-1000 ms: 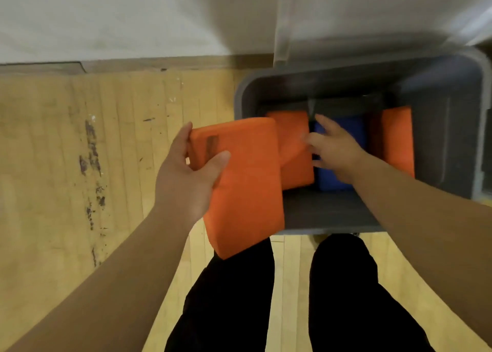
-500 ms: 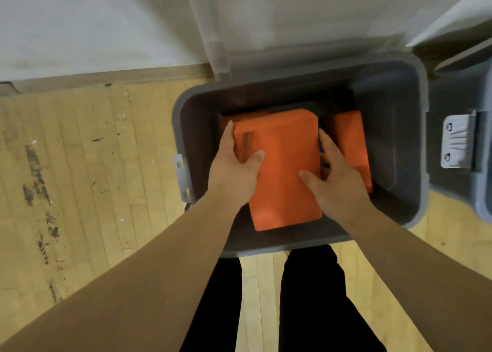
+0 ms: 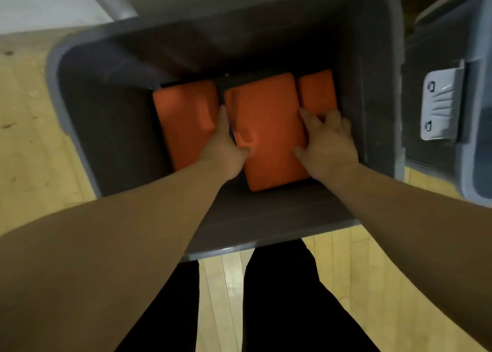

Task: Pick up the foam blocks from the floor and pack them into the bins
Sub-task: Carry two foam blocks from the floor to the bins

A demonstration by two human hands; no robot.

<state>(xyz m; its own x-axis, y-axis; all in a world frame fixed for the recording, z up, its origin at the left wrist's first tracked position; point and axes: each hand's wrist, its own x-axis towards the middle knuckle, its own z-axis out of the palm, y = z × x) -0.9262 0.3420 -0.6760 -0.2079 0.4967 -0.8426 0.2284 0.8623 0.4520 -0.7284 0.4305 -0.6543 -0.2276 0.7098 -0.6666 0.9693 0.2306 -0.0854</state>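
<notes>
- Item: middle orange foam block (image 3: 266, 131), flat, broad face up, low inside the grey bin (image 3: 106, 117), between two other orange blocks.
- My left hand (image 3: 226, 149): grips the block's left edge. Thumb lies on the top face; the fingers (image 3: 222, 115) are pressed together and go down into the gap beside the left orange block (image 3: 183, 123).
- My right hand (image 3: 330, 144): grips the block's right edge. Thumb on the top face, fingers (image 3: 310, 117) curled and slightly spread over the edge, against the right orange block (image 3: 316, 93).
- Blue sliver (image 3: 231, 136): shows under the held block by my left hand; I cannot tell what it is.
- Second grey bin (image 3: 474, 139): just beside, on the right, with a pale latch (image 3: 439, 107) on its side.
- Wooden floor (image 3: 32, 152): around both bins.
- My legs in black trousers (image 3: 287, 298): at the bin's near rim.
</notes>
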